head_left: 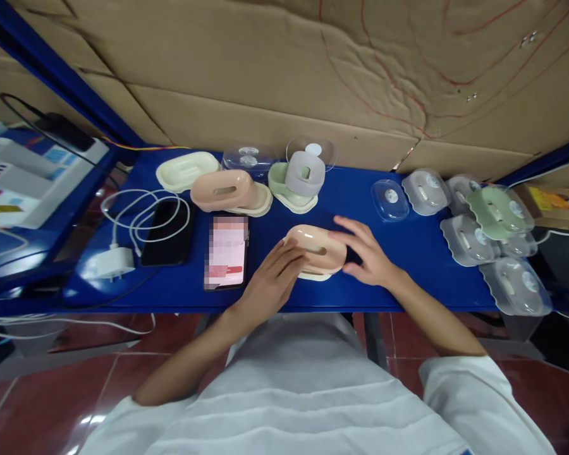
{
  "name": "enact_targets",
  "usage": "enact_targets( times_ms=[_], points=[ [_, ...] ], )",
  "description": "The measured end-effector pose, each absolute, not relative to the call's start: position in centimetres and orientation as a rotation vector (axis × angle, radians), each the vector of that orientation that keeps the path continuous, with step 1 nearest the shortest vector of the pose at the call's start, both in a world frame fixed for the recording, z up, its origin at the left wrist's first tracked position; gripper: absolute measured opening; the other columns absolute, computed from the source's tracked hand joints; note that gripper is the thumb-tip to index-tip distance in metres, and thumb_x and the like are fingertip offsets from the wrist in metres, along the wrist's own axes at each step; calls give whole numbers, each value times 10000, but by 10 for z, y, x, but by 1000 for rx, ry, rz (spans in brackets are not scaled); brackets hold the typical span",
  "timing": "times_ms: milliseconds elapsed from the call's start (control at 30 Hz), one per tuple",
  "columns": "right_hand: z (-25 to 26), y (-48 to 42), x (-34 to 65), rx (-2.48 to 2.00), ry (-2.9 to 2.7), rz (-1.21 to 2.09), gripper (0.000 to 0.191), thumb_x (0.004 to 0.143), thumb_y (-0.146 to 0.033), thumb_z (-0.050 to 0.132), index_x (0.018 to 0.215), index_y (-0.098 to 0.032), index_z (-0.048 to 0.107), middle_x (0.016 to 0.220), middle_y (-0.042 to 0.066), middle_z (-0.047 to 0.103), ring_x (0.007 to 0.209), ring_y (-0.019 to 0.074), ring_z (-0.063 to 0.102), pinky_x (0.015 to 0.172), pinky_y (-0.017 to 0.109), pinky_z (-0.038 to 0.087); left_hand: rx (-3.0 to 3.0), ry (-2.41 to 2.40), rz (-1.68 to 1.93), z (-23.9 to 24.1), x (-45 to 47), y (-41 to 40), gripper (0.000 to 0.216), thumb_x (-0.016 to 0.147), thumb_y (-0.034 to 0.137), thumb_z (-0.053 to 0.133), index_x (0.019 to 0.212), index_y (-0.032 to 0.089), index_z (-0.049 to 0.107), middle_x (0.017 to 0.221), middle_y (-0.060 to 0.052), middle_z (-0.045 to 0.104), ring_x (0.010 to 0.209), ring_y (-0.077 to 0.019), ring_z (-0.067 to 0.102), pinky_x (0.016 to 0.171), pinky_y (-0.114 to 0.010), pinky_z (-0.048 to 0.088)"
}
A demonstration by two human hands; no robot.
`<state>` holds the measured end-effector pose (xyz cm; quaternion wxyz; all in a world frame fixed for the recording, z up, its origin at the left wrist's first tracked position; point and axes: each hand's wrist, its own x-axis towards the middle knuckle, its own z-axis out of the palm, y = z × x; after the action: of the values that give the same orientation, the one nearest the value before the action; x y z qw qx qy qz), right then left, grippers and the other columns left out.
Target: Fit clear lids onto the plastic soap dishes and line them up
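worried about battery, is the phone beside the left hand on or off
On: the phone is lit up in pink, with a red patch.

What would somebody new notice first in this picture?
Probably the shiny peach dish near the middle of the bright blue table, with the left hand on it and the right hand close by. Then maybe the phone with its lit screen, left of the dish, and the green dish among grey dishes at the table's right end.

Smooth, glossy plastic on the peach dish (323, 242); clear, shiny plastic in the lid (384, 204); matt, wrinkled cardboard on the wall (246, 57)
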<state>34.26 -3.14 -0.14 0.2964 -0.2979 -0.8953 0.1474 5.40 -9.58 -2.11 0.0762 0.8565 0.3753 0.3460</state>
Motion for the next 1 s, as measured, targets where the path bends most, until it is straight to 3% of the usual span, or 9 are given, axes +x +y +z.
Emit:
enact_targets(
  times_ms=[133,267,433,533,600,733,800,867,1000],
  points=[
    [0,-42,331,-638,-2652,127,631,1041,-670,610,1540,-284,614,1521,125,677,1427,317,620,1228,547,448,2648,1239,928,-19,48,-106,425,1036,68,567,1431,223,594,1369,-118,731,1374,-286,653,1260,-558,460],
    [-6,-48,319,-529,-2751,-50,400,1101,-427,604,1456,-255,675,1398,88,760,1319,273,680,1164,496,474,2664,1236,883,-20,42,-109,365,1035,169,651,1395,206,607,1344,-130,734,1312,-296,675,1225,-544,490],
    [-11,-48,313,-431,-2734,-155,330,1084,-265,589,1382,-193,711,1308,105,788,1266,252,693,1097,436,503,2741,1226,889,-24,43,-106,240,1032,137,636,1265,191,662,1246,-111,763,1231,-279,711,1165,-517,523],
    [-9,-35,326,-510,-2613,-105,317,1089,-307,568,1361,-234,714,1351,100,767,1299,261,679,1123,462,484,2751,1216,871,-23,44,-107,247,1038,143,629,1281,181,652,1266,-119,752,1245,-284,702,1165,-523,520],
    [-7,-20,345,-876,-2436,-124,351,1101,-363,540,1399,-250,686,1449,127,708,1375,301,633,1165,520,452,2734,1217,865,-22,44,-108,265,1040,143,624,1302,186,641,1304,-132,729,1275,-292,687,1177,-530,518],
    [-13,13,394,-1771,-1965,-193,671,1057,-588,552,1583,-173,518,1672,253,450,1545,460,436,1204,708,374,2604,1233,919,-22,42,-109,316,1030,145,648,1337,214,618,1503,-188,582,1457,-347,569,1191,-559,530],
    [-19,24,411,-1990,-1886,-139,787,1007,-645,590,1597,-133,486,1665,296,424,1534,510,421,1167,764,388,2498,1249,982,-23,41,-109,371,1028,151,662,1386,214,586,1594,-211,480,1531,-362,499,1215,-565,521],
    [-21,29,417,-1960,-1924,-32,725,980,-607,631,1518,-127,556,1576,284,521,1478,482,494,1167,725,430,2387,1282,1029,-24,41,-108,443,1032,167,672,1451,218,540,1625,-218,432,1541,-354,495,1233,-558,513],
    [-13,16,397,-1451,-2120,290,488,959,-514,692,1341,-216,637,1445,171,651,1362,356,631,1177,569,511,2266,1329,1065,-27,41,-108,586,1035,202,688,1567,232,442,1643,-217,422,1546,-339,500,1258,-545,496]
  ],
)
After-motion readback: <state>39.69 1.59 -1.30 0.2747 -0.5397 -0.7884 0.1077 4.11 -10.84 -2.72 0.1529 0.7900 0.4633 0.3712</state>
